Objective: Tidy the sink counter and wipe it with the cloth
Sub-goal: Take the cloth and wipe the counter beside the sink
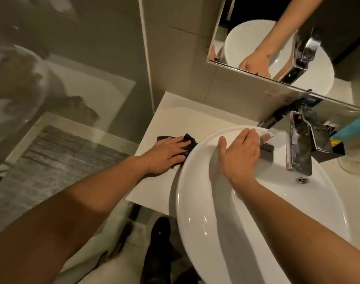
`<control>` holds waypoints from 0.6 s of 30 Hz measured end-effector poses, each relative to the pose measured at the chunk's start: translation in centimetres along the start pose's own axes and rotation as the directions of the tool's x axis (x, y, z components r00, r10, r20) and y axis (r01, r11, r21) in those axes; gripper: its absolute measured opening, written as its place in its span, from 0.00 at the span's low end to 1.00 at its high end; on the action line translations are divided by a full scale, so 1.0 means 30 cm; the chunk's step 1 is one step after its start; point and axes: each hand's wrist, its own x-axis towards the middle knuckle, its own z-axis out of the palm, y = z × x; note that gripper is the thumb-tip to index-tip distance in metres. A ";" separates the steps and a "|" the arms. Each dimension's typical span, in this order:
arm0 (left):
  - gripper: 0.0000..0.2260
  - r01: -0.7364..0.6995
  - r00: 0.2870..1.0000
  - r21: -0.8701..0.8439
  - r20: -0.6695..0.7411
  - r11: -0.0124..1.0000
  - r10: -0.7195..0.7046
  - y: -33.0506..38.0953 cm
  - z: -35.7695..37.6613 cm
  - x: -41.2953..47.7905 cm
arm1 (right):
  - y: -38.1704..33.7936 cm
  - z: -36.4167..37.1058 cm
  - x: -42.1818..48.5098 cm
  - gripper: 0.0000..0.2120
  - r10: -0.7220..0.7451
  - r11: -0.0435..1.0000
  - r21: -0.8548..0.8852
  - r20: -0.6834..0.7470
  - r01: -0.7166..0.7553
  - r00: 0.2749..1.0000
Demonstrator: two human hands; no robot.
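A dark cloth (190,140) lies on the pale counter (175,117) just left of the white basin (205,212). My left hand (166,152) presses flat on the cloth, fingers spread, and most of the cloth is hidden under the palm. On the basin's far rim rests my right hand (240,154), flat, fingers together and holding nothing. The fingertips reach close to the chrome tap (300,146).
A mirror (277,37) hangs behind the tap. At the far right stand a teal bottle (351,128) and a clear glass (355,162). The drain (302,179) sits in the basin. A glass shower screen (52,89) stands to the left, with a grey mat (58,160) behind it.
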 end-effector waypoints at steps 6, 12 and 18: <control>0.24 0.096 0.991 -0.026 -0.094 0.995 -0.099 0.055 0.066 -0.155 | 0.005 0.007 0.002 0.41 -0.001 0.999 0.043 0.006 0.001 1.000; 0.21 0.139 0.964 -0.033 -0.225 0.990 -0.142 0.131 0.150 -0.310 | 0.019 0.010 0.017 0.43 -0.009 0.998 0.055 0.056 0.006 0.998; 0.19 0.265 0.915 -0.088 -0.291 0.960 -0.280 0.234 0.215 -0.401 | 0.041 -0.004 0.037 0.45 -0.054 0.995 0.087 0.141 0.042 0.989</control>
